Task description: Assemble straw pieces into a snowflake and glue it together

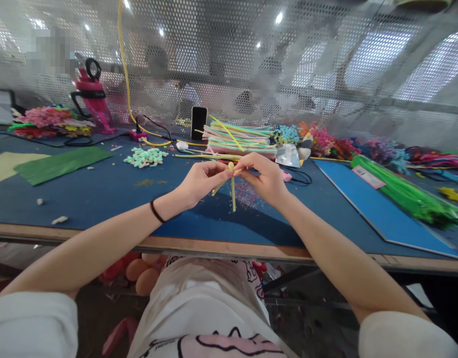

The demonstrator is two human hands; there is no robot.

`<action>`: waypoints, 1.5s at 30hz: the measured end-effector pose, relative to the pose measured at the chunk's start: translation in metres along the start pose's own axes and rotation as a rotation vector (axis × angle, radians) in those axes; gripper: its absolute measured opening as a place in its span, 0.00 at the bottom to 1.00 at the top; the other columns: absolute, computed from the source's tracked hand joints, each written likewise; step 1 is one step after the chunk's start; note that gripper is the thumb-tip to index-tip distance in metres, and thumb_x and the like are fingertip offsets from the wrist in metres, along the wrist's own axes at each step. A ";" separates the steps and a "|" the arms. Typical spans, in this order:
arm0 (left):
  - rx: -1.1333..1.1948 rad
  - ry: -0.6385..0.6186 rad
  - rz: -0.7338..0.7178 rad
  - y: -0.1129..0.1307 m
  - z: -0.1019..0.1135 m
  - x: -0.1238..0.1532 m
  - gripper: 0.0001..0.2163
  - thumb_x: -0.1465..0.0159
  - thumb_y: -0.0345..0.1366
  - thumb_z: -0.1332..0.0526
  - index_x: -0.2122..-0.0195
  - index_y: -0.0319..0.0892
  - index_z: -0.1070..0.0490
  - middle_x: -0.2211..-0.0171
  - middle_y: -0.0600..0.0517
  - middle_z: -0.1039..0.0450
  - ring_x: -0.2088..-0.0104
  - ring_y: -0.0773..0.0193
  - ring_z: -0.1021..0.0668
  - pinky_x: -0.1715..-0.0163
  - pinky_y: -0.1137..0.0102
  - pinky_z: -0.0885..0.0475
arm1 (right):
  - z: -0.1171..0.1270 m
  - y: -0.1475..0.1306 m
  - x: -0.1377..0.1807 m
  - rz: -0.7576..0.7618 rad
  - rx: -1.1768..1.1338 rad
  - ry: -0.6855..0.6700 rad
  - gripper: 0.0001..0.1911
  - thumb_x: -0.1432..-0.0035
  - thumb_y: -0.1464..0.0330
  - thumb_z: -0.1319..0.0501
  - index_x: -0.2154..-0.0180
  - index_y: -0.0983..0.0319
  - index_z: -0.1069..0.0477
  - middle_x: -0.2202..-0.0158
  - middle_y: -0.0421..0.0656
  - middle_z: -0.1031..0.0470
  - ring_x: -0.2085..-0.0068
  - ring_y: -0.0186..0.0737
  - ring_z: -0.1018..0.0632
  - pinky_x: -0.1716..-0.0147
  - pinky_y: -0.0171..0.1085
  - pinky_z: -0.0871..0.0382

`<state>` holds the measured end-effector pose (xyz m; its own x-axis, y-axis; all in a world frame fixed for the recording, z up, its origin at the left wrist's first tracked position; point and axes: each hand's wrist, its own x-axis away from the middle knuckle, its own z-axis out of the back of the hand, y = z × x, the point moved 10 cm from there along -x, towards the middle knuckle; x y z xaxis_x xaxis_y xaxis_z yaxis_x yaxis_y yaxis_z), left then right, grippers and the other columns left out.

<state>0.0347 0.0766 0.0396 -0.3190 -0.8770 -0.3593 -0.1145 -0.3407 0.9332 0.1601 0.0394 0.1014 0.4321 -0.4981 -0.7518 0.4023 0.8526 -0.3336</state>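
Note:
My left hand (202,181) and my right hand (264,176) meet above the blue table mat (113,189), both pinched on a pale yellow pipe cleaner (232,191) whose end hangs down between them. Its top is bent into a small loop at my fingertips. Just behind my hands lies a pile of pastel pipe cleaners (239,139).
A phone (199,123) stands behind the pile. Finished pale green twisted pieces (145,156) lie to the left, with green paper (60,164) and a pink bottle (92,97). A bundle of green pipe cleaners (408,191) on a blue board (381,214) lies right. A perforated screen rises behind.

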 end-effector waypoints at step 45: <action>-0.406 0.063 -0.305 0.029 0.012 -0.002 0.10 0.36 0.41 0.37 0.66 0.38 0.25 0.76 0.55 0.28 0.78 0.73 0.33 0.77 0.74 0.38 | -0.002 0.006 0.001 -0.221 0.024 -0.079 0.14 0.35 0.60 0.41 0.55 0.62 0.25 0.70 0.42 0.25 0.73 0.35 0.29 0.73 0.35 0.39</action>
<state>0.0210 0.0723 0.0679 -0.2692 -0.7315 -0.6265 0.1855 -0.6777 0.7115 0.1615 0.0448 0.0977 0.3929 -0.6840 -0.6146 0.5129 0.7177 -0.4710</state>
